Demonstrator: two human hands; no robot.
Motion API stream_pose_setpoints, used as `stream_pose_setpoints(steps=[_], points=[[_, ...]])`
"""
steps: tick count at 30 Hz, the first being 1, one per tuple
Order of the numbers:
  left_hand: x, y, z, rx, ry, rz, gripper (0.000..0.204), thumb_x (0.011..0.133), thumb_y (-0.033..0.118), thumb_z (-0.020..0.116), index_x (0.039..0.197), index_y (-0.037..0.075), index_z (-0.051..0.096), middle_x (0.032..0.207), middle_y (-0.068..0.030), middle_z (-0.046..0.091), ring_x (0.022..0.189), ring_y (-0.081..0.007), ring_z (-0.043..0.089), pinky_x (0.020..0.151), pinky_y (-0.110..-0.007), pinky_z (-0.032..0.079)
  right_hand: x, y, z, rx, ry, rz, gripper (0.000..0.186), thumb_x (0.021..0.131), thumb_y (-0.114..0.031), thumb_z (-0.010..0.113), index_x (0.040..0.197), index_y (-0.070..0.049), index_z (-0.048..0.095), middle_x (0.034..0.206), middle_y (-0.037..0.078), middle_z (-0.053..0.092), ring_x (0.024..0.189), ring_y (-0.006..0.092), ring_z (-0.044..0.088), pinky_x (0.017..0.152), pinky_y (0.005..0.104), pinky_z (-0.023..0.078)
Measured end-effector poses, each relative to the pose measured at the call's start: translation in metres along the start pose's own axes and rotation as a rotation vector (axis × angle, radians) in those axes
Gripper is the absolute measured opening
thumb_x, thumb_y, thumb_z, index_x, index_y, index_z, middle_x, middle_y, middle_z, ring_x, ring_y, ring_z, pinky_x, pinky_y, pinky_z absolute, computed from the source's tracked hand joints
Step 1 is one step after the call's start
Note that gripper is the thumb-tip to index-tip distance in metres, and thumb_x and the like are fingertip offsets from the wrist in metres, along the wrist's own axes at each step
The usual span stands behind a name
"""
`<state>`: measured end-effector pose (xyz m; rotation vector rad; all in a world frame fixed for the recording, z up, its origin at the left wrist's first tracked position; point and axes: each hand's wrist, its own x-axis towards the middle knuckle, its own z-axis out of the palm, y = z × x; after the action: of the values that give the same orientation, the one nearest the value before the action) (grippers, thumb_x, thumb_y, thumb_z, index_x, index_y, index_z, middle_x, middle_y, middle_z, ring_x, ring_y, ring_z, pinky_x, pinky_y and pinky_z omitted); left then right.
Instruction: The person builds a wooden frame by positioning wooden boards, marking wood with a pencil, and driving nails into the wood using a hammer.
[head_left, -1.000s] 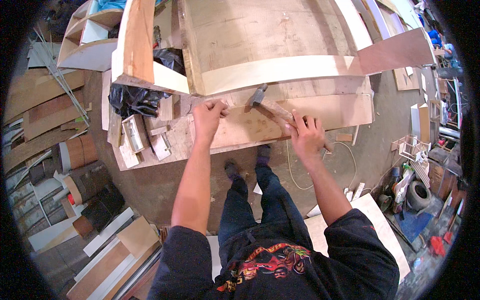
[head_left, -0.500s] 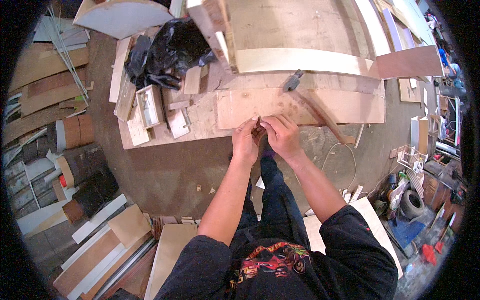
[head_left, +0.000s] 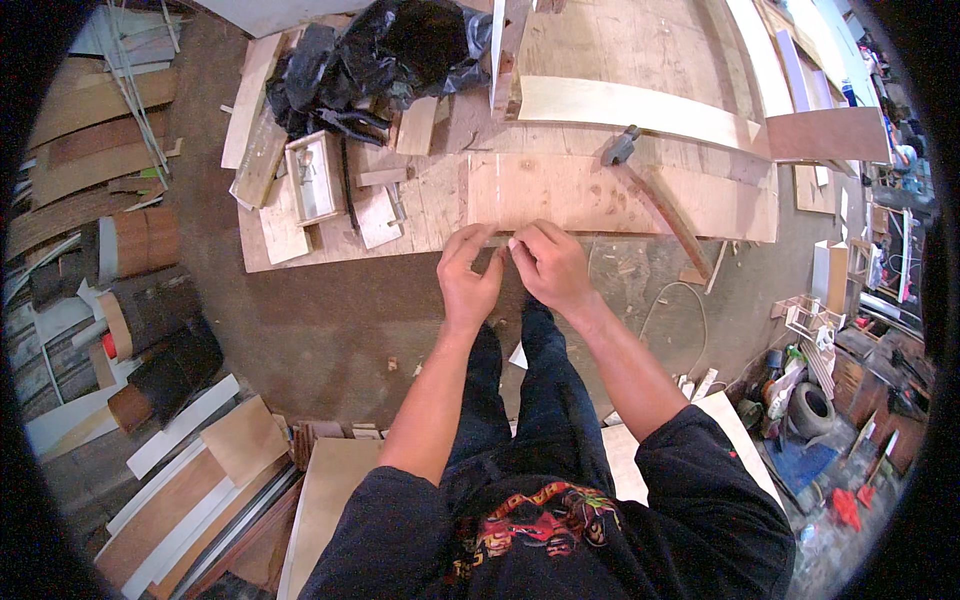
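My left hand (head_left: 471, 279) and my right hand (head_left: 552, 268) are close together at the near edge of a flat plywood board (head_left: 560, 190). The fingers of both hands are curled, with their tips at that edge. Whatever they may pinch is too small or hidden to name. Lying across the board's right part is a hammer (head_left: 660, 205), its dark metal head at the far side and its wooden handle reaching past the near edge. Neither hand touches it.
The board lies on a wooden worktable (head_left: 350, 254). On its left are a black plastic bag (head_left: 400, 55), a small wooden box (head_left: 316, 178), pliers (head_left: 352, 124) and offcuts. Farther back stands a wooden frame (head_left: 640, 104). Stacked panels (head_left: 180, 500) fill the lower left floor.
My fingertips, which met over the board's near edge, have drawn slightly apart, the left hand shifting leftward. The view has shifted a little; the hammer stays on the board.
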<state>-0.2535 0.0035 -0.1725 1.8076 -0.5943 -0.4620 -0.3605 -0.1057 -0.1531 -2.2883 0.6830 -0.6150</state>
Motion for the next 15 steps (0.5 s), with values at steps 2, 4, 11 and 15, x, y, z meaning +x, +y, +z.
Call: stream_pose_setpoints(steps=[2,4,11,15], points=[[0.004,-0.007,-0.006,0.177,-0.069,0.382,0.031,0.072,-0.008,0.072,0.102,0.000,0.074,0.093,-0.0126,0.071,0.091,-0.0284,0.067,0.081,-0.036,0.054,0.004,-0.003,0.003,0.033,-0.070,-0.017,0.009,0.088,-0.011,0.065,0.087,-0.003,0.061,0.082,0.014,0.061,0.077,0.0357,0.063,0.068,0.0447,0.052],[0.007,-0.011,-0.008,0.187,-0.073,0.384,0.030,0.070,-0.010,0.071,0.097,0.001,0.074,0.095,-0.0129,0.072,0.091,-0.0317,0.067,0.080,-0.038,0.054,0.007,-0.006,0.005,0.013,-0.084,-0.028,0.009,0.089,-0.012,0.064,0.087,-0.004,0.062,0.083,0.014,0.062,0.078,0.0356,0.063,0.069,0.0447,0.052],[0.029,-0.032,-0.006,0.157,0.046,0.340,0.014,0.078,0.001,0.078,0.091,0.003,0.074,0.092,-0.0107,0.071,0.090,-0.0297,0.064,0.077,-0.039,0.051,0.015,0.009,-0.015,0.002,0.030,0.137,0.015,0.092,-0.021,0.066,0.096,-0.007,0.068,0.093,0.013,0.067,0.082,0.0340,0.065,0.071,0.0455,0.053],[0.035,-0.038,-0.004,0.250,0.097,0.336,0.012,0.078,0.006,0.081,0.087,0.005,0.074,0.094,-0.0064,0.070,0.096,-0.0267,0.056,0.083,-0.038,0.046,0.004,0.056,-0.045,-0.186,0.178,0.217,0.018,0.091,-0.024,0.068,0.100,-0.008,0.068,0.096,0.012,0.068,0.088,0.0340,0.064,0.076,0.0465,0.050]])
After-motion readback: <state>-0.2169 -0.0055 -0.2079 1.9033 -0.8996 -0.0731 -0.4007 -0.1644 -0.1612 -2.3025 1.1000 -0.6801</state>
